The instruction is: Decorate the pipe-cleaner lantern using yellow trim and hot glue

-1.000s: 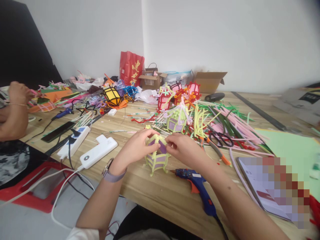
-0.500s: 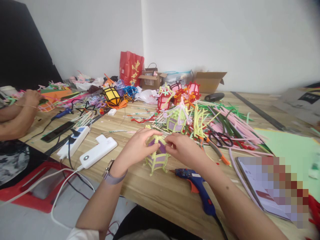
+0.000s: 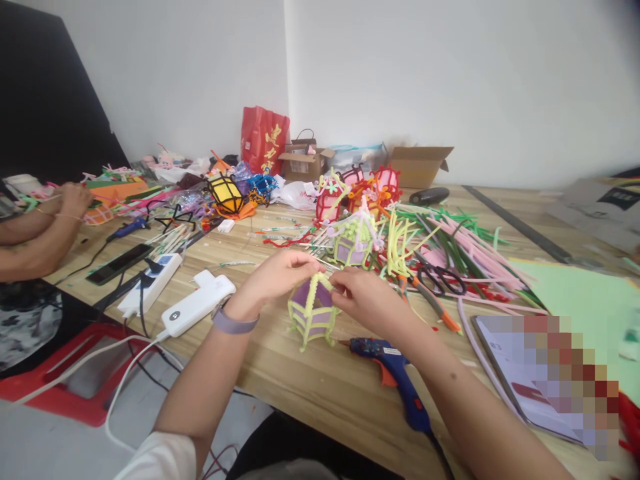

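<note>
A small lantern of light green pipe cleaners with purple panels (image 3: 311,320) stands upright on the table in front of me. My left hand (image 3: 280,277) pinches at the tip of its roof, thumb and fingers together. On the other side, my right hand (image 3: 363,293) has its fingers curled in against the upper right of the roof; the fingertips are partly hidden. Just right of the lantern's foot lies a blue glue gun (image 3: 390,367), under my right forearm. Behind my hands is a similar green and purple lantern with a pink top (image 3: 353,243).
Scissors (image 3: 443,279), orange-handled pliers (image 3: 436,303) and piled pipe cleaners (image 3: 480,247) lie right. A tablet (image 3: 520,380) is near the right edge. A white charger (image 3: 200,307) and power strip (image 3: 153,287) sit left, cables hanging down. Another person's hands (image 3: 75,200) work far left.
My left hand has risen from the lantern's upper left side to its tip, uncovering more of the roof. My right hand stays almost in place.
</note>
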{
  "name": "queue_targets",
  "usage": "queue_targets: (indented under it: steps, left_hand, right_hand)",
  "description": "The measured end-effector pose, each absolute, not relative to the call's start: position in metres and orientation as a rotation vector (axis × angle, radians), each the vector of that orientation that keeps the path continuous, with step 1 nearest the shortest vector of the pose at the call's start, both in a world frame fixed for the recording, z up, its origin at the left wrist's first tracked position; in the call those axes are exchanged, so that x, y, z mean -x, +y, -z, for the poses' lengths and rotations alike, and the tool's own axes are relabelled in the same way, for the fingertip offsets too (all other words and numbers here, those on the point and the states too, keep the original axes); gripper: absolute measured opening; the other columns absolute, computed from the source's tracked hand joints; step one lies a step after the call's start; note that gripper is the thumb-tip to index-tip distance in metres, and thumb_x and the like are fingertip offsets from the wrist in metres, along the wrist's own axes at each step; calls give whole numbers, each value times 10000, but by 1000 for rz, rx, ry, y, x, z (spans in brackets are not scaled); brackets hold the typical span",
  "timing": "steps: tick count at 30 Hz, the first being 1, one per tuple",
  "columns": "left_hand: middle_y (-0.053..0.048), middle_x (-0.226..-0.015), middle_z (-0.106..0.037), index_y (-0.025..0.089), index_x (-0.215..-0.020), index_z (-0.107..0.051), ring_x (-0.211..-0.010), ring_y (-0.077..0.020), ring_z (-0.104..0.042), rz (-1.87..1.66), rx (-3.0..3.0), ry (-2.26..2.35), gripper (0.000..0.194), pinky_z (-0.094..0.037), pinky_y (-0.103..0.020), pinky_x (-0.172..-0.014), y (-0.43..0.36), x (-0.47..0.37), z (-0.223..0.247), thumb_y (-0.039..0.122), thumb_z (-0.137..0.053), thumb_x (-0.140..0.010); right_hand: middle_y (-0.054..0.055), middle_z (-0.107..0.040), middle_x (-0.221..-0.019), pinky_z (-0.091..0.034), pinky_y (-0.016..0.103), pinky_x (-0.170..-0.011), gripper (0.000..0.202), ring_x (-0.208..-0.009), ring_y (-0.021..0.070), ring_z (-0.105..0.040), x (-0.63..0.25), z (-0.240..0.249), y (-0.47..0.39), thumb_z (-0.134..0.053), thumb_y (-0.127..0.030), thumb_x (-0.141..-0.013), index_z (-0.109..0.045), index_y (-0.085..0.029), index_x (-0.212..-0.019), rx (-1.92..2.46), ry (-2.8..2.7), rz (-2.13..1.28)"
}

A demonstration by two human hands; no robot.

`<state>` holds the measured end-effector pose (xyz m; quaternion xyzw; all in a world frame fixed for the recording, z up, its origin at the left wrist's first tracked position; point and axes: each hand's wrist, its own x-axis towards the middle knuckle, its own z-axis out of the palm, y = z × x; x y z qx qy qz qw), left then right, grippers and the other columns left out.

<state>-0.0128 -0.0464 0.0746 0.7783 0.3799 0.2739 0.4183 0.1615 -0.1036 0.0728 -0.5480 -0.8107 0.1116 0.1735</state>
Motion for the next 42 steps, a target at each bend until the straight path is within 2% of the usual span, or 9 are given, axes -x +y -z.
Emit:
queue_targets:
  steps: [7, 14, 17, 21, 29, 38, 42]
  left_hand:
    - [-40, -838, -727, 147, -815, -719, -763, -150, -624, -725, -1812, 917, 225, -463, -248, -719, -45, 13, -71, 337, -607, -773]
    - [-38, -854, -720, 127, -857, -723, -782, -154, -611, -696, -1868, 946, 297, -441, -244, -726, -41, 15, -71, 363, -548, -815]
    - [-31, -835, -719, 127, -855, -725, -769, -151, -609, -675, -1892, 964, 306, -436, -240, -718, -39, 16, -72, 351, -518, -832]
    - [-38, -826, -720, 113, -835, -718, -762, -148, -613, -676, -1866, 922, 235, -439, -227, -703, -40, 15, -73, 288, -566, -792]
    - [-44, -758, -718, 106, -799, -723, -682, -136, -596, -701, -1806, 944, 211, -432, -219, -635, -40, 13, -71, 268, -595, -756]
    - [-35, -770, -716, 121, -805, -729, -690, -140, -605, -730, -1789, 956, 257, -434, -217, -625, -42, 14, -69, 325, -576, -775]
    - [-36, -815, -722, 129, -881, -729, -779, -159, -631, -716, -1781, 973, 325, -455, -232, -707, -46, 15, -71, 364, -509, -833]
  right_hand:
    - [7, -520, -679, -250, 235, -566, 169, -594, 109, -432, -161, -71, -104, -484, -129, -812, -537, -167, -655, 1586, -2305, -298]
    - [18, -541, -706, -249, 232, -570, 149, -601, 112, -434, -158, -72, -104, -487, -142, -821, -578, -161, -705, 1656, -2330, -231]
    - [20, -542, -701, -244, 234, -564, 149, -604, 118, -434, -157, -73, -103, -485, -146, -820, -589, -161, -715, 1664, -2353, -194]
    - [20, -539, -690, -243, 231, -562, 154, -601, 118, -433, -157, -74, -102, -476, -149, -820, -597, -157, -725, 1647, -2367, -183]
    - [8, -510, -658, -217, 233, -543, 147, -568, 108, -388, -156, -71, -103, -471, -141, -804, -580, -157, -706, 1655, -2357, -200]
    - [3, -506, -648, -206, 236, -532, 143, -553, 106, -371, -156, -72, -103, -479, -149, -806, -586, -157, -712, 1685, -2346, -190]
    - [9, -524, -662, -208, 236, -530, 145, -561, 108, -389, -157, -72, -103, -479, -152, -811, -591, -156, -718, 1702, -2351, -179]
